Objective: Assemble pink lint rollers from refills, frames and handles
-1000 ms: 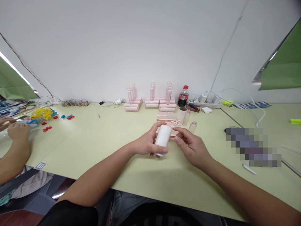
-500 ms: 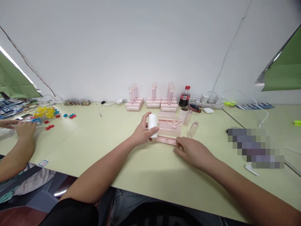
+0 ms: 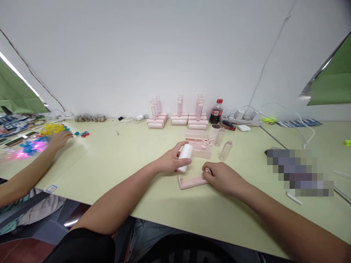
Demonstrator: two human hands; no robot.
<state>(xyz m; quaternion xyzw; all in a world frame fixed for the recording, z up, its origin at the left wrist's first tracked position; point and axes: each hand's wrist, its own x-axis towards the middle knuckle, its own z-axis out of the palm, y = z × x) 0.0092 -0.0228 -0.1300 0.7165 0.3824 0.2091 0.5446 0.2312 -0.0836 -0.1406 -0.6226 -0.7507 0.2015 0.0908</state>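
Observation:
My left hand (image 3: 170, 160) is wrapped around a white paper roll (image 3: 185, 156), which tilts over the table. The fingers of my right hand (image 3: 222, 177) close on one end of a long, thin pink plastic bracket (image 3: 192, 183). The bracket's turned-up far end points left, below the roll. Beyond both hands sits a pink, partly clear plastic case (image 3: 201, 152) with small pink heart-shaped pieces (image 3: 205, 144) on it. To its right stand a roll with a brown core (image 3: 214, 132) and two clear pink tubes, one nearer (image 3: 225, 151) and one behind (image 3: 219, 137).
Several pink roller sets (image 3: 178, 120) with upright handles line the wall beside a cola bottle (image 3: 216, 111). Chargers and cables (image 3: 239, 114) lie at the back right, a pixelated object (image 3: 298, 171) at right. Another person's hand (image 3: 60, 140) is among colourful pieces at left.
My right hand has pulled the pink bracket away from the case, toward me. My left hand moved right and down slightly, tilting the roll. The other person's hand reached farther right.

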